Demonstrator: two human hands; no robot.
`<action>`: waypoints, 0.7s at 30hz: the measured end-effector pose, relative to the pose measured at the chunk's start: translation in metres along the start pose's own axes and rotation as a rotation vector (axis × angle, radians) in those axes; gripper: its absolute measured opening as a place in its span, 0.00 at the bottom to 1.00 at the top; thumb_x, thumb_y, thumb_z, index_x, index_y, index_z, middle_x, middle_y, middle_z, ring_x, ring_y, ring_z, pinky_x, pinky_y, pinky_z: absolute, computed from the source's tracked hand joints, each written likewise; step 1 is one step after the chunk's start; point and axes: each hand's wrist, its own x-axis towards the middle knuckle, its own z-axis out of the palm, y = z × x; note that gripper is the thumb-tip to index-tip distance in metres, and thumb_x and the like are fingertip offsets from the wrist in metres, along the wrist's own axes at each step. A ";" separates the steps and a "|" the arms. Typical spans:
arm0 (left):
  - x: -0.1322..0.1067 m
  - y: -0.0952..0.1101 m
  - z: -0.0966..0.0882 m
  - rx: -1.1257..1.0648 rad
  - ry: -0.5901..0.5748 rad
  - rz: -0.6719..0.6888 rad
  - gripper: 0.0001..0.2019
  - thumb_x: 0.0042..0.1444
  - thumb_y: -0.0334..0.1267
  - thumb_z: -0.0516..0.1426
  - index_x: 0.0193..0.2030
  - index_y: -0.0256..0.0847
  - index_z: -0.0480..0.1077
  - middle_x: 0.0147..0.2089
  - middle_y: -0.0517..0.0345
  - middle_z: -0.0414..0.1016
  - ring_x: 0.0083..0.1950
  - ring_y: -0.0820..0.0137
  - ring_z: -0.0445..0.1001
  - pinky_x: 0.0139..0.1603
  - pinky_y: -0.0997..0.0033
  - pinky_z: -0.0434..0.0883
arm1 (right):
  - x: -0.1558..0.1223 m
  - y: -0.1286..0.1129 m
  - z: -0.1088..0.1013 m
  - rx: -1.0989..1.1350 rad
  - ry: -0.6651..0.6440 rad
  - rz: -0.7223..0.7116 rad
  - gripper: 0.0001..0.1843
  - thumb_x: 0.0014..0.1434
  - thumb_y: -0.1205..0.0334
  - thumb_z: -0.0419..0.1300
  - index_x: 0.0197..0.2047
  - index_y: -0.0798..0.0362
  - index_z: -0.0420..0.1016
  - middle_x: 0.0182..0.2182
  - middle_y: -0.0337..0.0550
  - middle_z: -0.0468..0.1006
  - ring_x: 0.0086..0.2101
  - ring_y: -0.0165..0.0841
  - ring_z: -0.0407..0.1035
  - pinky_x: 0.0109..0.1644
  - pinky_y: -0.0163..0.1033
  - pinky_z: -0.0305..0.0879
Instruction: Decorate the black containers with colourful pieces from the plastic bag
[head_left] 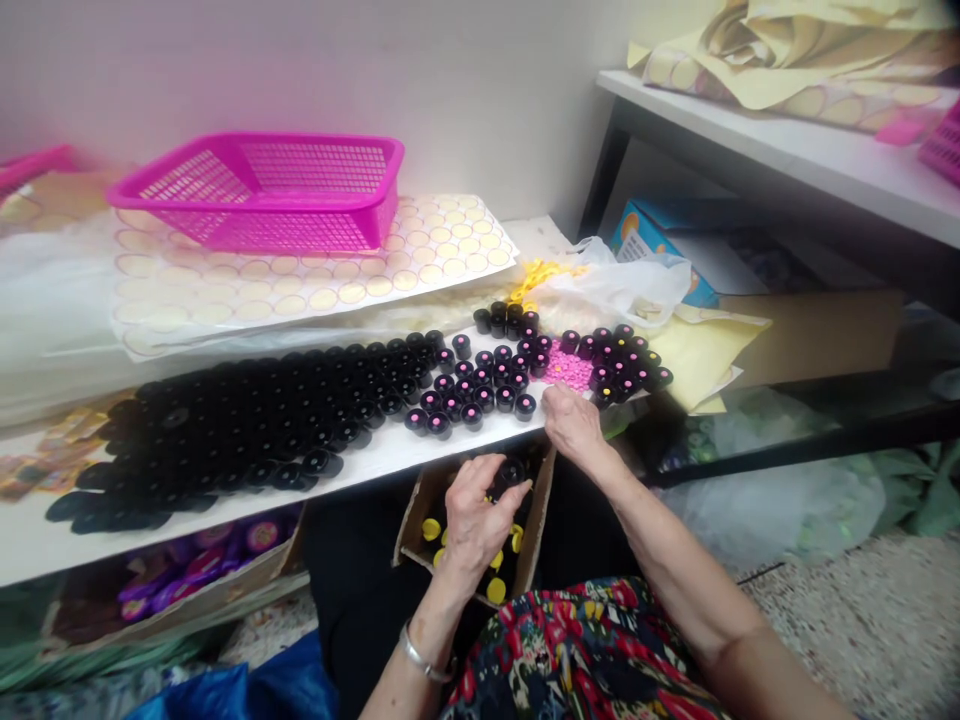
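Between the thumb and fingers of my left hand (474,515) is a round black cap (511,473), held over a cardboard box on my lap. My right hand (574,425) is at the table's front edge, fingers bent and pressed together beside a pile of small pink discs (568,368); whatever is in its fingertips is hidden. Left of the pile stand several black caps with pink centres (471,412). More black caps (621,368) are on its right, with pink or yellow centres. A dense mass of plain black caps (247,430) covers the table's left part.
The cardboard box (541,515) contains yellow-topped pieces (496,590). A pink basket (300,225) rests on sticker sheets (442,240) behind the caps. Yellow pieces (540,280) lie by a clear plastic bag (615,285). A raised shelf (787,135) overhangs the right side.
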 end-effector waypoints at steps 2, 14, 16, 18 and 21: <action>0.000 0.002 -0.001 -0.003 -0.007 -0.006 0.13 0.47 0.39 0.62 0.40 0.37 0.72 0.35 0.55 0.75 0.35 0.69 0.72 0.36 0.69 0.71 | 0.003 0.001 -0.004 0.068 -0.048 0.049 0.14 0.58 0.66 0.46 0.35 0.54 0.74 0.34 0.45 0.74 0.34 0.33 0.67 0.32 0.34 0.52; 0.000 0.005 0.001 -0.034 -0.009 -0.014 0.12 0.46 0.37 0.63 0.39 0.38 0.72 0.34 0.55 0.75 0.35 0.69 0.71 0.37 0.69 0.71 | 0.021 -0.011 -0.015 0.075 -0.177 0.223 0.17 0.53 0.68 0.49 0.40 0.54 0.77 0.36 0.52 0.78 0.40 0.42 0.71 0.39 0.38 0.61; -0.001 0.004 0.001 -0.043 -0.003 -0.024 0.12 0.46 0.37 0.63 0.39 0.38 0.72 0.34 0.55 0.75 0.36 0.69 0.72 0.37 0.69 0.71 | 0.020 -0.012 -0.015 0.073 -0.175 0.232 0.17 0.54 0.68 0.49 0.39 0.53 0.77 0.37 0.51 0.78 0.40 0.42 0.71 0.38 0.39 0.61; -0.001 0.004 0.000 -0.049 0.002 -0.034 0.11 0.46 0.37 0.63 0.38 0.38 0.73 0.34 0.55 0.75 0.35 0.69 0.72 0.36 0.69 0.71 | 0.019 -0.013 -0.015 0.083 -0.151 0.258 0.16 0.55 0.66 0.48 0.39 0.53 0.77 0.37 0.52 0.78 0.40 0.42 0.71 0.38 0.39 0.61; 0.000 0.004 0.000 -0.037 0.000 -0.040 0.11 0.46 0.36 0.63 0.37 0.38 0.72 0.33 0.56 0.75 0.35 0.69 0.71 0.36 0.69 0.70 | 0.017 -0.011 -0.012 0.123 -0.104 0.271 0.16 0.56 0.64 0.48 0.38 0.54 0.77 0.35 0.52 0.78 0.38 0.40 0.71 0.38 0.37 0.60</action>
